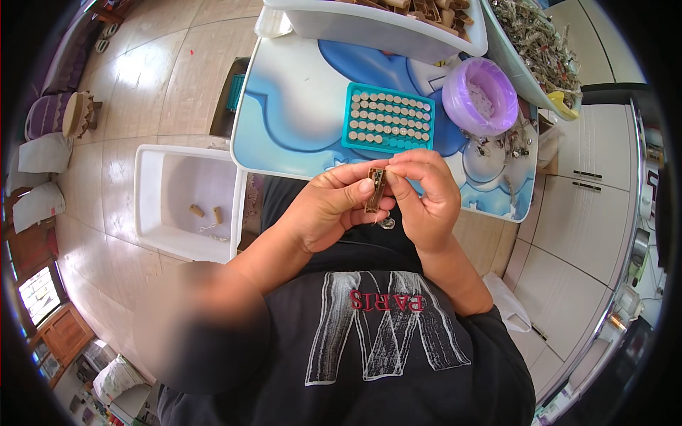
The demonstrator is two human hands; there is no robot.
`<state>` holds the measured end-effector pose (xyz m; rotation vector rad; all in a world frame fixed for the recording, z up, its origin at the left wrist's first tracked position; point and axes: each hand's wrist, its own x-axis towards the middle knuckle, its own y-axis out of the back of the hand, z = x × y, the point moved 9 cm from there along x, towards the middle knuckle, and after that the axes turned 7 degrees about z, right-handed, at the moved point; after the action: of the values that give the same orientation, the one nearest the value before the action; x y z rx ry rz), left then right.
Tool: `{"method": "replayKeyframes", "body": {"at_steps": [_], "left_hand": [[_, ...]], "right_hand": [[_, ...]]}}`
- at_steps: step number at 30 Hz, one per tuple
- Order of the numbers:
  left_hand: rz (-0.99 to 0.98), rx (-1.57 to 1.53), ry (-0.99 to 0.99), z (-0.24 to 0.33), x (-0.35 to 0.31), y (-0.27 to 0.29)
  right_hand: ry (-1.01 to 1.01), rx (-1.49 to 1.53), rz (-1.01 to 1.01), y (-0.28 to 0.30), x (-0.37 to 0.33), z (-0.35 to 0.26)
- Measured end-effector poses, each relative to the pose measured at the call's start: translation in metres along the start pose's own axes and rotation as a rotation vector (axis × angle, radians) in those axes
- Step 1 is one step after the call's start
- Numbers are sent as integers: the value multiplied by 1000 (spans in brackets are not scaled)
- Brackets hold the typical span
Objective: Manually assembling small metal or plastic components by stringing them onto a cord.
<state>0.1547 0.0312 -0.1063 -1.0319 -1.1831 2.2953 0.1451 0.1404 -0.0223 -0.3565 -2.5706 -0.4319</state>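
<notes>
Casing, small, brown, narrow [374, 192]: central, gripped between thumb and fingers of the left hand [341, 193]; right hand [428, 193] at its upper end (pinching casing or tiny part, cannot tell). Teal tray [345, 136], twelve o'clock, on the bench [284, 113]. Risk: loosened left grip or slipping right fingertips could drop the casing at six o'clock.

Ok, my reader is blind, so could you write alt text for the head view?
A person's left hand holds a small brown piece, the right hand at its upper end. Beyond, a blue-and-white table carries a teal tray of small round pieces beside a purple bowl; a white bin sits left.
</notes>
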Motion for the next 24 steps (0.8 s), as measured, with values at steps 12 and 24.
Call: {"method": "replayKeyframes", "body": {"at_steps": [12, 24], "left_hand": [[-21, 15, 18, -2, 1, 0], [5, 14, 6, -2, 0, 0]], "right_hand": [[-85, 91, -6, -1, -5, 5], [-58, 46, 10, -1, -10, 8]]}}
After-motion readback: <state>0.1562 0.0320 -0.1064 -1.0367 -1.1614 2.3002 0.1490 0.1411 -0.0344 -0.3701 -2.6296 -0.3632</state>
